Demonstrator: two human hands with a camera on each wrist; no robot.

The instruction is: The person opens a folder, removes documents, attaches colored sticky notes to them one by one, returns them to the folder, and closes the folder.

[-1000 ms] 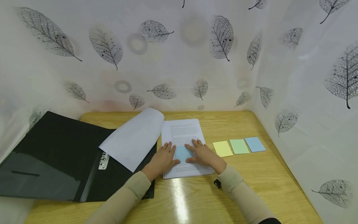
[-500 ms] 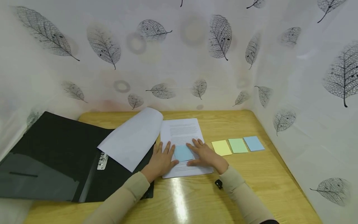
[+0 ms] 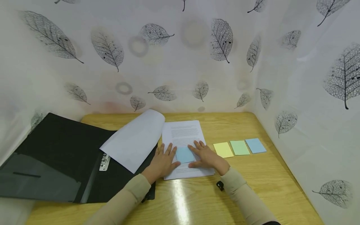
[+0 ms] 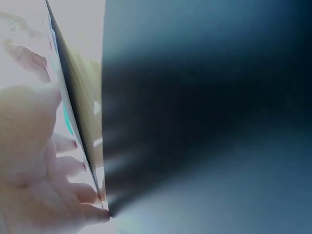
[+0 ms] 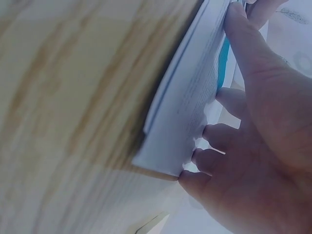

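A stack of printed paper (image 3: 184, 131) lies on the table, with a light blue sticky note (image 3: 184, 155) on its top sheet. My left hand (image 3: 161, 162) rests on the stack's left side, fingers spread, its fingertips at the note's left edge. On the other side my right hand (image 3: 206, 157) lies with straight fingers, its fingertips touching the page by the note's right edge. In the right wrist view, the fingers (image 5: 222, 139) press along the paper's edge (image 5: 178, 122). The left wrist view shows the left fingers (image 4: 85, 192) straight against the sheets; glare hides detail.
At left an open black folder (image 3: 64, 150) with a metal clip (image 3: 104, 162) bears a curled white sheet (image 3: 133, 140). Yellow (image 3: 223, 150), green (image 3: 240, 147) and blue (image 3: 255, 145) sticky notes lie in a row at right. A small black object (image 3: 220, 185) sits near the right sleeve.
My left hand has moved slightly left and spread its fingers. My right hand has shifted slightly right, so more of the blue note shows. The papers look unmoved.
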